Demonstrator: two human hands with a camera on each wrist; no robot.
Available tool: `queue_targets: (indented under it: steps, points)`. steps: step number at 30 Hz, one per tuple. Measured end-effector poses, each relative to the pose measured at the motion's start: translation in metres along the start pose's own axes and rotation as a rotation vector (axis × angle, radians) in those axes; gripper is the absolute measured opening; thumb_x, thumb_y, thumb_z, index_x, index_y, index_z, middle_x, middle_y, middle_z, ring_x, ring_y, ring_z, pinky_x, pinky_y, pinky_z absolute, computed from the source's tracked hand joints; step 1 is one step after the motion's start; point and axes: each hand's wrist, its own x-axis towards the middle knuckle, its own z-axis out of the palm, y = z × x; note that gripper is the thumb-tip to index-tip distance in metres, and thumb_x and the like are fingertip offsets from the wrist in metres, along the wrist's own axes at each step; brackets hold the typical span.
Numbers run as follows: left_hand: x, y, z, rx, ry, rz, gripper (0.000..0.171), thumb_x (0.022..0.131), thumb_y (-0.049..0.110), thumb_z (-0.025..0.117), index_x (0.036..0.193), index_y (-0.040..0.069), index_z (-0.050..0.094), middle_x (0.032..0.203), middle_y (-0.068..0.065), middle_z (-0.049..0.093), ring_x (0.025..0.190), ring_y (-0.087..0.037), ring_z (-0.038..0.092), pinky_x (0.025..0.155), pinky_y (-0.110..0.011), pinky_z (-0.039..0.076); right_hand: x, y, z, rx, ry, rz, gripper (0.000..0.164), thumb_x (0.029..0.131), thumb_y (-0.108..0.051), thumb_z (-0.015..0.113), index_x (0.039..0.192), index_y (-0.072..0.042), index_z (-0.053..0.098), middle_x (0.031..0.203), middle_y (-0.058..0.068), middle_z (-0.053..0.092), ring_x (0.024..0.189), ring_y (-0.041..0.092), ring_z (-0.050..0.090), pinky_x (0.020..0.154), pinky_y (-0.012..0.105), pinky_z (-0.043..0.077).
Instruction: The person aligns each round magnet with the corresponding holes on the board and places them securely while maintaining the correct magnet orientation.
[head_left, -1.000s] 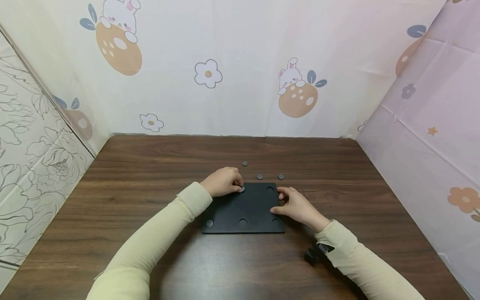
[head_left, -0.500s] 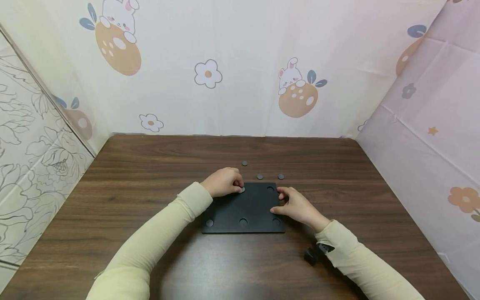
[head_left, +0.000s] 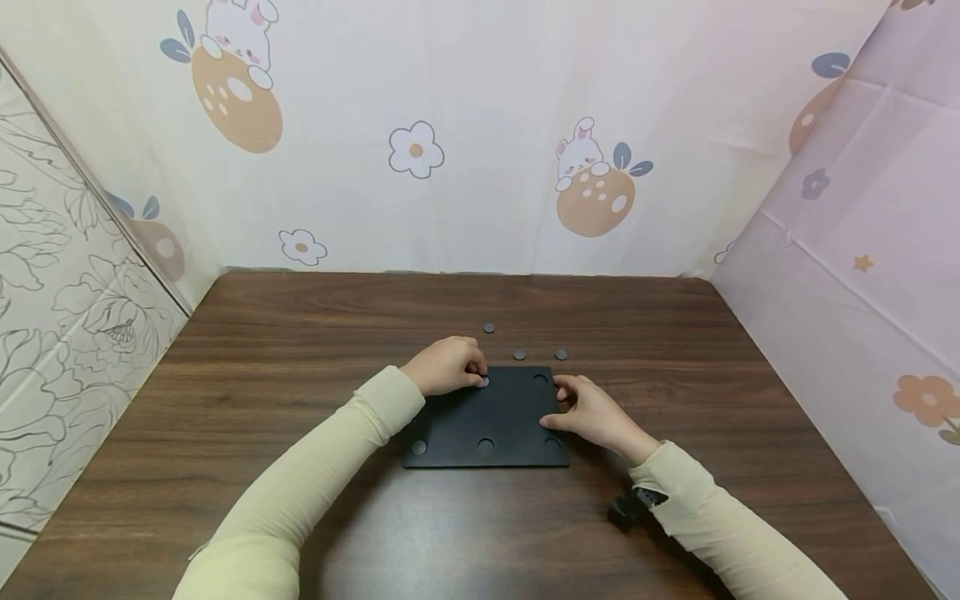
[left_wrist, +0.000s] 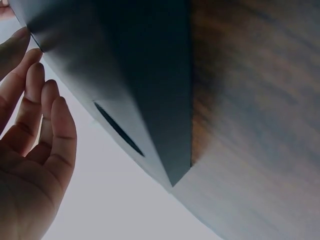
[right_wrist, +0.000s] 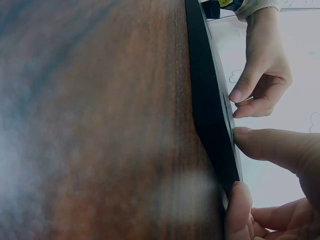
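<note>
A black rectangular board (head_left: 480, 425) with round recesses lies on the wooden table. My left hand (head_left: 447, 365) reaches over its far edge, thumb and index finger pinching a small grey disc (head_left: 485, 382) at the far middle of the board. In the left wrist view, those fingertips (left_wrist: 21, 34) meet the board's top surface; the disc itself cannot be made out there. My right hand (head_left: 597, 417) grips the board's right edge. Its thumb (right_wrist: 265, 145) rests on top and a finger (right_wrist: 239, 205) lies against the side. Another grey disc (head_left: 419, 447) sits in the near left recess.
Beyond the board lie three loose grey discs: one farther back (head_left: 489, 328), a middle disc (head_left: 519, 355) and a right-hand disc (head_left: 561, 355). A black wrist device (head_left: 624, 510) hangs by the right cuff. Patterned curtains (head_left: 480, 192) border the table's back and sides.
Both hands keep almost the same place. The disc under the left fingertips shifts very slightly toward the near side; the board and the loose discs stay put.
</note>
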Motion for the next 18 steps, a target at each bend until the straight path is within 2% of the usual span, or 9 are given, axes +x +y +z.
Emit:
queue_targets:
  steps: [8, 18]
  points:
    - [-0.0013, -0.0004, -0.0011, -0.038, -0.009, -0.031, 0.015, 0.090, 0.024, 0.072, 0.102, 0.015, 0.074, 0.100, 0.002, 0.062, 0.089, -0.011, 0.059, 0.082, -0.028, 0.052, -0.0004, 0.0001, 0.0002, 0.001, 0.000, -0.006, 0.082, 0.084, -0.030, 0.078, 0.147, 0.002, 0.038, 0.107, 0.010, 0.050, 0.093, 0.022, 0.045, 0.076, 0.036, 0.039]
    - [-0.0016, -0.0017, -0.0084, -0.096, 0.046, -0.039, 0.025, 0.087, 0.025, 0.075, 0.109, 0.012, 0.073, 0.103, 0.000, 0.063, 0.097, -0.014, 0.064, 0.086, -0.030, 0.053, -0.0016, -0.0005, 0.0002, 0.003, 0.001, 0.000, 0.082, 0.083, -0.031, 0.079, 0.147, 0.002, 0.038, 0.109, 0.010, 0.051, 0.094, 0.022, 0.046, 0.077, 0.035, 0.040]
